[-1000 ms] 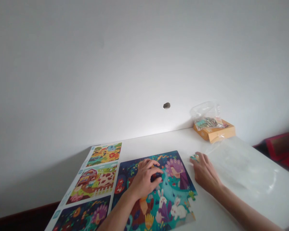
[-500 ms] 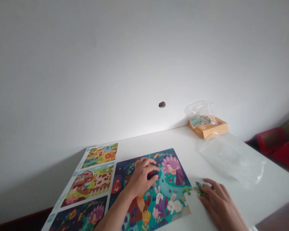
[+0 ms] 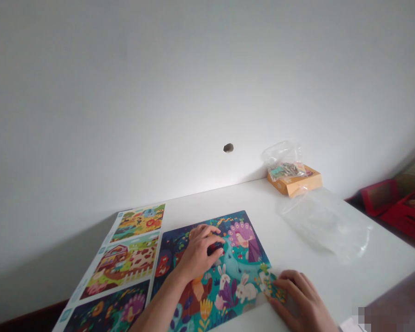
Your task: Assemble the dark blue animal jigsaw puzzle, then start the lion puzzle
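A colourful jigsaw puzzle with a peacock and rabbits lies on the white table. My left hand rests flat on the middle of the puzzle, fingers curved and pressing down. My right hand is at the puzzle's lower right edge, fingertips pressed on a loose puzzle piece that sits against the gap there.
A picture sheet with several small scenes lies left of the puzzle. An empty clear plastic bag lies to the right. At the back right an orange box carries a bag of pieces. Red crates stand beyond the table.
My right hand drew the loose piece from the table's far right side down and left to the puzzle's lower right edge. The left hand stayed on the puzzle.
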{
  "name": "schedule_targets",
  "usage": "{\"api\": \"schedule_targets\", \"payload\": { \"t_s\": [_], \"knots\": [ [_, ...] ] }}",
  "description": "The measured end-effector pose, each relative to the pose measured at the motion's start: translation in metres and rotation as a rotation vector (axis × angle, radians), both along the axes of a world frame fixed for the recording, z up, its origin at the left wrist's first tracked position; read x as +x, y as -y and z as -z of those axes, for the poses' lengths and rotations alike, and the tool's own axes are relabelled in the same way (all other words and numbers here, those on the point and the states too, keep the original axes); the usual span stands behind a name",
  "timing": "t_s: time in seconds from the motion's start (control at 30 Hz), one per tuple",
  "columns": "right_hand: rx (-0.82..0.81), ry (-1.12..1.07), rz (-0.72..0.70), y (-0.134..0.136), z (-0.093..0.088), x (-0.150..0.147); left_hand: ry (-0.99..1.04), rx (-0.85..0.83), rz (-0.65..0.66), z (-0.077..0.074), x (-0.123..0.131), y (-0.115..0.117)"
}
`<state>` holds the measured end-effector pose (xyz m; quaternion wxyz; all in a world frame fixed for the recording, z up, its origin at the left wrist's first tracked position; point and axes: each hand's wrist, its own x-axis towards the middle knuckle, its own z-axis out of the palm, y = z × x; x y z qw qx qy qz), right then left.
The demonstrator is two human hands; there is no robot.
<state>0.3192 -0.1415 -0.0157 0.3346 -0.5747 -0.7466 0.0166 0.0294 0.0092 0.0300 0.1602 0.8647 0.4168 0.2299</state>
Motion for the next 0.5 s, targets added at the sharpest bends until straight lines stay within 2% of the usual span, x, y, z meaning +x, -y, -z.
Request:
{"api": "schedule_targets", "payload": {
  "t_s": [0.13, 0.27, 0.5],
  "knots": [
    [-0.005, 0.002, 0.057, 0.001, 0.006, -0.013, 0.001, -0.001, 0.005, 0.000, 0.000, 0.000],
    [-0.006, -0.004, 0.026, 0.001, 0.004, -0.011, -0.003, -0.004, 0.009, 0.001, -0.001, 0.000],
    [-0.101, 0.032, -0.256, -0.002, -0.023, 0.012, -0.004, -0.007, 0.006, 0.002, 0.000, -0.001]
  ]
}}
